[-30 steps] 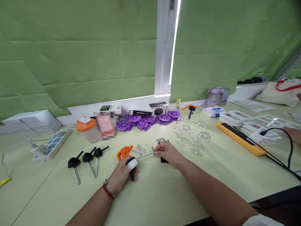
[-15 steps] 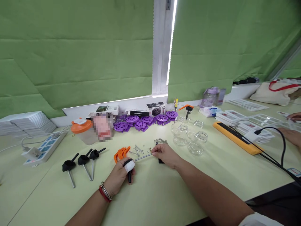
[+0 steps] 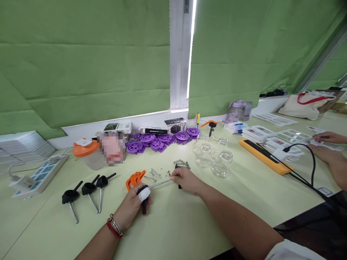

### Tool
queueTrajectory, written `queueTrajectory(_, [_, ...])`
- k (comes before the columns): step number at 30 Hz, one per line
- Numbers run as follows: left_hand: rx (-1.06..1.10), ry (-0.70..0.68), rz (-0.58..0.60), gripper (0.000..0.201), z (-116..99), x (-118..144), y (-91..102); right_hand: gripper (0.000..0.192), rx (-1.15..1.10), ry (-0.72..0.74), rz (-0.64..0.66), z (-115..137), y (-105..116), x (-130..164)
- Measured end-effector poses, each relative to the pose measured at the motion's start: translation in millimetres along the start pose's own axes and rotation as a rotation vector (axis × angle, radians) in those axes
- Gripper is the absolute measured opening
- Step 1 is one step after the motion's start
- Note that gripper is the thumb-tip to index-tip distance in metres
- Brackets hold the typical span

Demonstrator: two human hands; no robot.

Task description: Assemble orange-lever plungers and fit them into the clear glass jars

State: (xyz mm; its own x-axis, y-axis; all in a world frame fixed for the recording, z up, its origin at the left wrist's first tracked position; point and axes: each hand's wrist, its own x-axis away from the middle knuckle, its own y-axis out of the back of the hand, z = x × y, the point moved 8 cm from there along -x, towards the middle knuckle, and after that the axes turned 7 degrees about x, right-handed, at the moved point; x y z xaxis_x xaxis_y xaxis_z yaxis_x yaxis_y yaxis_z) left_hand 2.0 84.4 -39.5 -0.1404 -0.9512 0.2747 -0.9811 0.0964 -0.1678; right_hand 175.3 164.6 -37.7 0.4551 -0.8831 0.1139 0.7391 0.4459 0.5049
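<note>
My left hand [image 3: 131, 207] is closed around a black plastic part [image 3: 144, 206] that has a thin metal rod [image 3: 160, 183]. A white wrap covers one of its fingertips. At the rod's far end, my right hand [image 3: 187, 180] is closed in a pinch; whether a small piece is between the fingertips is hidden. Just behind my right hand lie several springs [image 3: 181, 162] and a dark block [image 3: 180, 186], partly covered. Loose screws [image 3: 154, 174] and tiny brass-coloured bits [image 3: 169, 173] lie near the rod. Orange handles [image 3: 135, 179] sit beyond my left hand.
Three similar black parts with rods [image 3: 88, 188] lie at left, near a power strip [image 3: 40, 178] and orange-lidded container [image 3: 88, 153]. Purple plastic pieces [image 3: 158, 141] line the back. Clear jars [image 3: 221, 164] and a yellow-black bar [image 3: 265, 155] are at right, near a co-worker's hands [image 3: 329, 151].
The camera has turned slightly right, so the table's contents appear farther left. Both my hands keep the same hold on the rod and black part. More of the co-worker's hands shows.
</note>
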Motion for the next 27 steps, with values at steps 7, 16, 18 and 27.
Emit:
queueTrajectory(7, [0.024, 0.000, 0.001, 0.026, 0.6, -0.2, -0.4, 0.019, 0.049, 0.051, 0.034, 1.2, -5.5, -0.5])
queueTrajectory(16, [0.014, 0.003, 0.014, 0.026, -0.4, 0.6, -2.8, 0.025, 0.090, 0.074, 0.026, 2.2, -8.3, 1.1])
queueTrajectory(18, [0.014, 0.003, 0.018, 0.025, -0.6, 0.6, -3.2, 0.027, 0.094, 0.072, 0.030, 1.0, -9.6, 0.7])
queueTrajectory(27, [0.023, -0.002, 0.037, 0.026, 1.8, -0.1, -1.6, 0.035, 0.126, 0.046, 0.024, -0.2, -7.0, 0.3])
